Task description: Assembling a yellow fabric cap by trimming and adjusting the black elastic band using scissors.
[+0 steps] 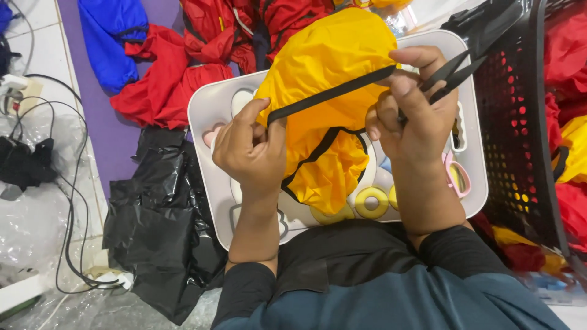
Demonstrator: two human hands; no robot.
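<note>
A yellow fabric piece (330, 67) with black edge trim is held up over a white lap tray (208, 104). My left hand (251, 150) pinches the black trim at its left end. My right hand (413, 116) grips the trim's right end and also holds small black thread snips (471, 58), whose blades point up and to the right. The trim is stretched taut between both hands. Most of the tray's printed surface is hidden by the fabric and my arms.
A black perforated plastic basket (520, 122) with red and yellow fabric stands at the right. Red garments (177, 79) and a blue one (110, 36) lie beyond the tray. A black plastic bag (159, 226) and cables (67, 201) lie at the left on the floor.
</note>
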